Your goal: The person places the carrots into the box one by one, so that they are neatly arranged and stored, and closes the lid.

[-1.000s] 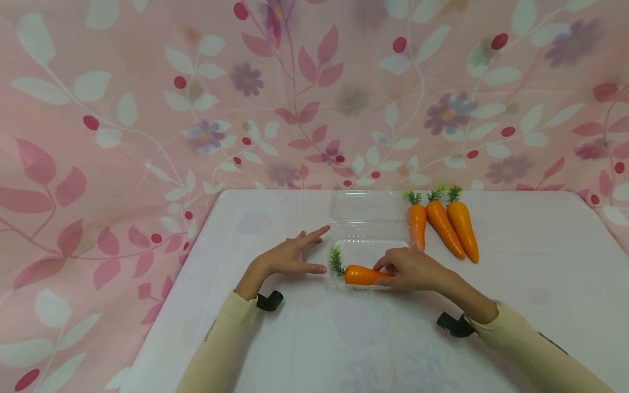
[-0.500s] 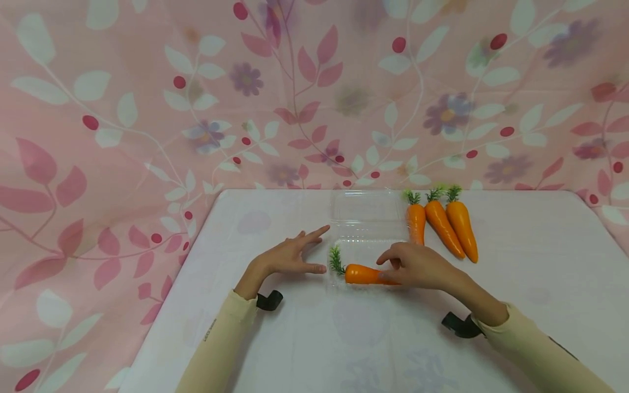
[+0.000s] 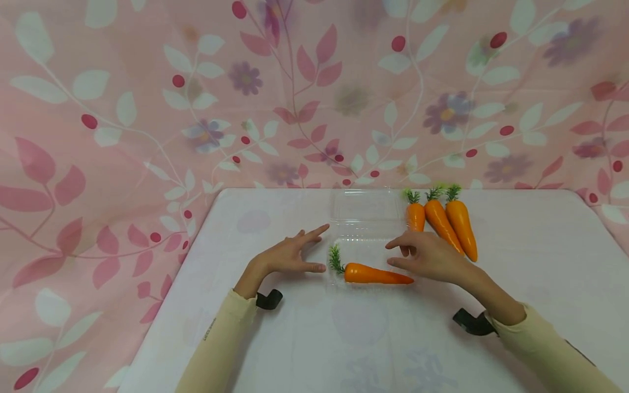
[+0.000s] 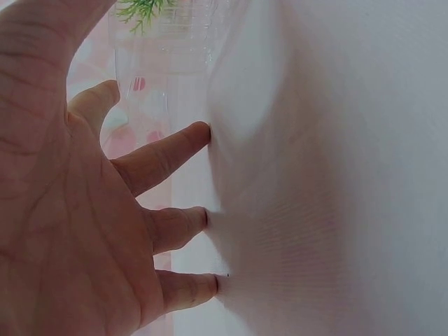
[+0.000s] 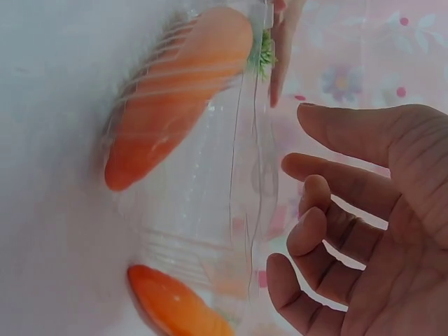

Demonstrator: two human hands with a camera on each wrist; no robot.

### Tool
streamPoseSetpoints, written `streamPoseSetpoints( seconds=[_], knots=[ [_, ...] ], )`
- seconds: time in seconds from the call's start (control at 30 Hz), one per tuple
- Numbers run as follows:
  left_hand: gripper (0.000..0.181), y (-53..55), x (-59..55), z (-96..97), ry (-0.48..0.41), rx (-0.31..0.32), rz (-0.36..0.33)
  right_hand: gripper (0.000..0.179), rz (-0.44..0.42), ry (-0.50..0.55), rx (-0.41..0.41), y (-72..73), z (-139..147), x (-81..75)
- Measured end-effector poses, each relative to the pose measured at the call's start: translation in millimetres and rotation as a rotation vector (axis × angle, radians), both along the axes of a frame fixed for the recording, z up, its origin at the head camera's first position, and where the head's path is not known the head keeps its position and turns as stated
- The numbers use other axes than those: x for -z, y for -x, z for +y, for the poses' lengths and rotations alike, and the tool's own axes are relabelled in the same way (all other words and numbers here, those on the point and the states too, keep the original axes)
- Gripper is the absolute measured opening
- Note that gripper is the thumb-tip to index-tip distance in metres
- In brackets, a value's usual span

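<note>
Inside the near half of the clear box (image 3: 363, 250), one carrot (image 3: 368, 274) lies along the front wall, wholly visible now that the right hand (image 3: 427, 255) has let go, thumb and forefinger parted over the right rim. Beside the left rim, the left hand (image 3: 290, 256) stays widely spread. Room shows between carrot and hinge; the lid (image 3: 366, 207) lies back near the far edge of the table (image 3: 275, 210).

An orange carrot (image 3: 371, 274) lies along the near wall inside a clear plastic box (image 3: 366, 248), tip pointing right, its green leafy tuft (image 3: 335, 258) bent away at the left. The lid (image 3: 366, 206) lies folded back behind.
</note>
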State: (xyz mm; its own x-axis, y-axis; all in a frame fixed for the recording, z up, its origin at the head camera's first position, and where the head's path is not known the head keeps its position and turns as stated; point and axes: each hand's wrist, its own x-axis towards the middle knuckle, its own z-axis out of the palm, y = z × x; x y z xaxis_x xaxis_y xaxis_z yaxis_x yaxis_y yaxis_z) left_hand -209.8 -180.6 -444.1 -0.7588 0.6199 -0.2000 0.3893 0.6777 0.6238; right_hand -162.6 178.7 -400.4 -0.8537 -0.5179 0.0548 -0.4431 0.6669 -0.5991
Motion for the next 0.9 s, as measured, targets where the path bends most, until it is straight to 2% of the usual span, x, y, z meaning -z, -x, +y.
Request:
streamPoseSetpoints(
  seconds=[0.17, 0.4, 0.57, 0.77, 0.9],
  knots=[
    [0.101, 0.9, 0.9, -0.6, 0.003, 0.0, 0.003, 0.023, 0.091, 0.074, 0.023, 3.9, 9, 2.2],
    [0.101, 1.5, 0.3, -0.4, 0.005, -0.005, 0.0, 0.022, 0.144, 0.13, 0.093, 6.5, 21, 2.6],
    [0.101, 0.7, -0.1, 0.1, -0.002, -0.001, -0.006, 0.025, 0.14, 0.108, 0.157, 7.1, 33, 1.9],
    [0.101, -0.2, 1.2, -0.2, 0.007, -0.008, 0.0, 0.023, 0.2, 0.083, 0.202, 9.9, 49, 4.9],
    [0.101, 0.4, 2.8, 0.0, 0.015, -0.009, 0.001, 0.027, 0.158, 0.065, 0.265, 12.2, 61, 4.1]
  ],
)
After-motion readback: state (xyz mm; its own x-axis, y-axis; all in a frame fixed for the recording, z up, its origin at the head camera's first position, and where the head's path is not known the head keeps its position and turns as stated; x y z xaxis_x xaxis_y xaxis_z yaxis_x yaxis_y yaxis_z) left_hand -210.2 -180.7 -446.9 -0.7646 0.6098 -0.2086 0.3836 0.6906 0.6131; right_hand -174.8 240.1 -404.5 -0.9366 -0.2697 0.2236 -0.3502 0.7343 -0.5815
